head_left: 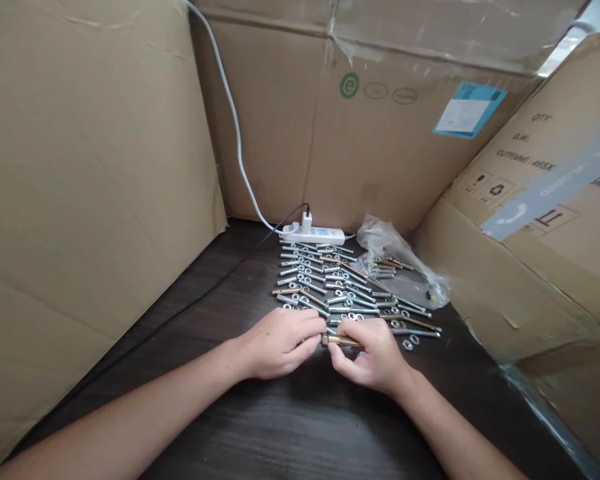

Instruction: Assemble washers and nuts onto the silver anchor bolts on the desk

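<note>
Head view: the person is holding one brass-toned bolt [341, 341] between both hands, low over the table [260, 427], about midway across and on the near side of the rows of bolts [325, 283].

The right hand [373, 360] is gripping the shank, with fingers curling narrow round it. The left hand [280, 343] is pinching the bolt's left end with thumb and fingertips, also narrow. Cannot tell if a nut or washer is sitting under those fingertips. The bolt is lying roughly level, running left to right and touching both hands, and the hands are almost meeting.

Risks, as judged:
- The pinch on the end is looking small. A slip there could be dropping the bolt or a small part into the rows, which are lying just beyond the knuckles.
- Either hand pushing forward could be knocking the nearest row out of line.
- Loose washers [408, 343] are lying just beside the right hand, so a sweep of that wrist could be scattering them.

The bag [397, 257] is sitting toward the far right, and the power strip [314, 234] is lying at the far edge, both well apart from the hands.
</note>
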`<state>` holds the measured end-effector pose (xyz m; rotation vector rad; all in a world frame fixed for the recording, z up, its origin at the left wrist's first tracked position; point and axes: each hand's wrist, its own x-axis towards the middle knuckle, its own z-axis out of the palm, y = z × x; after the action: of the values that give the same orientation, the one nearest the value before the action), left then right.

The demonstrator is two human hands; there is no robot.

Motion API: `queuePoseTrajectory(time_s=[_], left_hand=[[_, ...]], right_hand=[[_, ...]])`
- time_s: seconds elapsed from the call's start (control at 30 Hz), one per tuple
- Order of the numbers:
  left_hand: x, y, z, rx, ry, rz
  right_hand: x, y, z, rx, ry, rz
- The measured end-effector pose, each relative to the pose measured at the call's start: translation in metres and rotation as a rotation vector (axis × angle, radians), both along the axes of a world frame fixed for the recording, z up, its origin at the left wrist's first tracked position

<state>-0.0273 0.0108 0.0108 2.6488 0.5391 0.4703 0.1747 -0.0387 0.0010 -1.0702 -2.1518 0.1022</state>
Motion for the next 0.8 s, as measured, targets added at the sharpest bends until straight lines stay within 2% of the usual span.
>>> queuePoseTrajectory(time_s=[0.2, 0.37, 0.8], left_hand=[[0.0012, -0.0009, 0.0007, 0.012, -0.079, 0.088], [-0.0005, -0.0013, -0.0019, -0.015, -0.119, 0.018], [0.0, -0.0001, 0.0017, 0.006, -0.057, 0.019]], right_hand=[[0.0013, 0.0007, -0.0028, -0.043, 0.004, -0.019], [0.0022, 0.0011, -0.0032, -0.058, 0.003, -0.021], [-0.0002, 0.0001, 0.0, -0.009, -0.003, -0.006]])
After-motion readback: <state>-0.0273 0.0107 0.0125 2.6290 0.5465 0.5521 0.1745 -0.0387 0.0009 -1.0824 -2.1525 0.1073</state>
